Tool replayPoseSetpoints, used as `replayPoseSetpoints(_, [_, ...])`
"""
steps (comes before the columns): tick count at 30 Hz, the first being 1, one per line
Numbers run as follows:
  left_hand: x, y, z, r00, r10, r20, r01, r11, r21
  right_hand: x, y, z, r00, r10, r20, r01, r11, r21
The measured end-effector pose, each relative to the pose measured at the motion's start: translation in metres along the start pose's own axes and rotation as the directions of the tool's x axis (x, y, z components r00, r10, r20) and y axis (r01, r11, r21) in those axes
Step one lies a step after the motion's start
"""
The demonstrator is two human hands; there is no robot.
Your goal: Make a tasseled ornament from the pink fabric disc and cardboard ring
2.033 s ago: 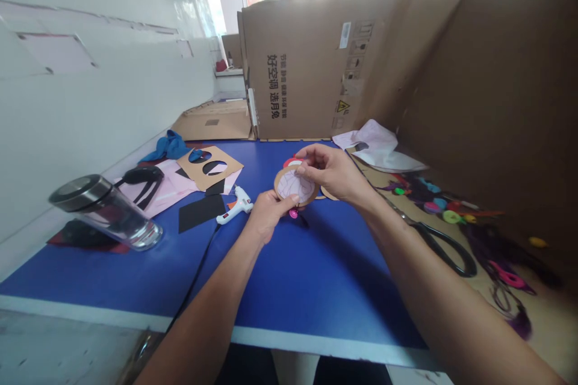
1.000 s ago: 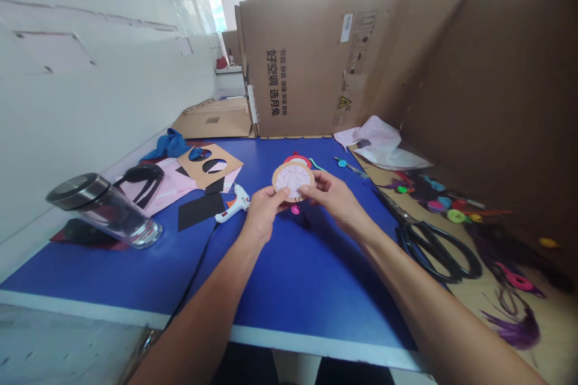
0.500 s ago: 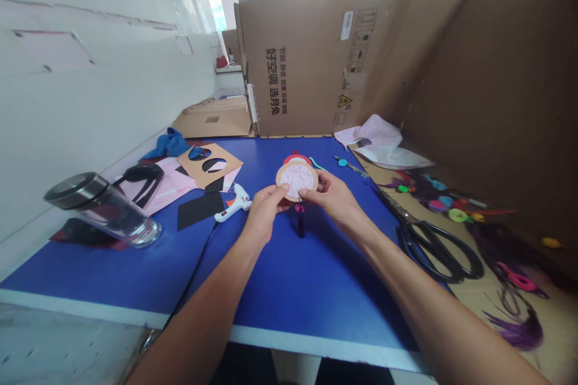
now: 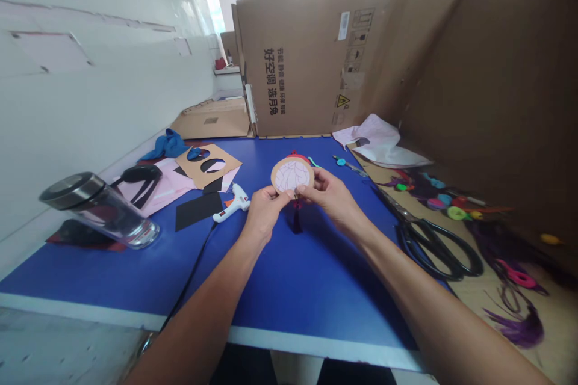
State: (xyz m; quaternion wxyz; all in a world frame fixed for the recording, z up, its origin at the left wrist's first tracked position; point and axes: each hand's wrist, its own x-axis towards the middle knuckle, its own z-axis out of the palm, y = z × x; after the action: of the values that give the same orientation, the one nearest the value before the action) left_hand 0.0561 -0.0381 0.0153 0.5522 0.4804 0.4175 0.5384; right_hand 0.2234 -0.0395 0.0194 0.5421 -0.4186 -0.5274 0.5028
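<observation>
Both hands hold a round disc (image 4: 292, 175) with a tan rim and a pale, purple-lined centre, above the middle of the blue table. My left hand (image 4: 265, 212) pinches its lower left edge, thumb on the front. On the right edge, my right hand (image 4: 329, 194) grips with the thumb near the bottom and fingers behind. A dark tassel (image 4: 297, 221) with a magenta knot hangs below the disc. Behind its top shows a red piece (image 4: 295, 154), mostly hidden. A white glue gun (image 4: 232, 204) lies just left of my left hand.
At the left are a glass bottle (image 4: 103, 210), black paper (image 4: 197, 211) and a cardboard piece with holes (image 4: 209, 166). Black-handled scissors (image 4: 433, 246), a compass (image 4: 350, 165), white cloth (image 4: 382, 141) and purple tassels (image 4: 519, 325) lie right. A large carton (image 4: 307, 60) stands behind.
The disc has shifted slightly left and up and is turned a little, covering more of the red piece. My left thumb has slid toward the disc's bottom edge, close to the right thumb.
</observation>
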Motion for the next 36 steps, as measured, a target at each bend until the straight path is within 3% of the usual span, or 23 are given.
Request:
replayPoseSetpoints(12, [-0.001, 0.006, -0.003, 0.994, -0.083, 0.066, 0.087, 0.994, -0.065, 0.001, 0.003, 0.000, 1.000, -0.012, -0.008, 0.012, 0.996, 0.084])
replayPoseSetpoints(24, [0.000, 0.006, -0.002, 0.994, -0.113, 0.011, 0.113, 0.991, -0.075, -0.002, -0.003, -0.003, 1.000, -0.028, -0.002, 0.028, 0.999, 0.027])
replayPoseSetpoints(36, [0.003, 0.010, -0.004, 0.997, -0.055, -0.056, 0.047, 0.990, -0.136, -0.007, -0.009, -0.001, 1.000, 0.004, -0.014, -0.004, 1.000, 0.012])
